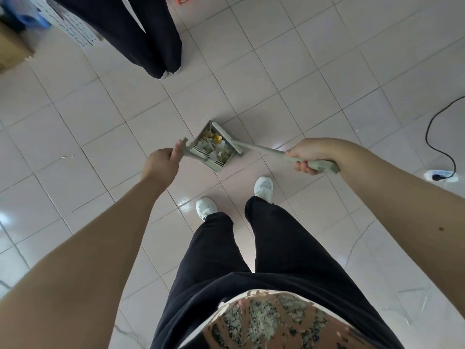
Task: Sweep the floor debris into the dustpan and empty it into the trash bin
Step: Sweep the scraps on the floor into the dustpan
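2 hands work above the pale tiled floor (314, 71). The left hand (162, 163) has its grip clenched round the handle of the grey-green dustpan (211, 163), thumb lying up along it. The dustpan sits at 12 o'clock from the wearer's white shoes (206, 207), and its tray holds the debris (216, 147): pale paper scraps and a few yellow bits. The right hand (309, 154) has its grip wrapped round the handle of the broom (261, 148), which slants down toward 9 o'clock; the broom's head lies along the dustpan's open edge, touching the heap. A tiny scrap (66, 156) lies on the tiles at 9 o'clock, well apart from the dustpan. A second person's dark trouser legs (151, 34) stand at 11 o'clock. A cardboard box (12, 51) and a white perforated basket (75, 28) fill the 10 o'clock corner. A black cable (432, 144) runs to a white power strip (440, 175) at 3 o'clock.
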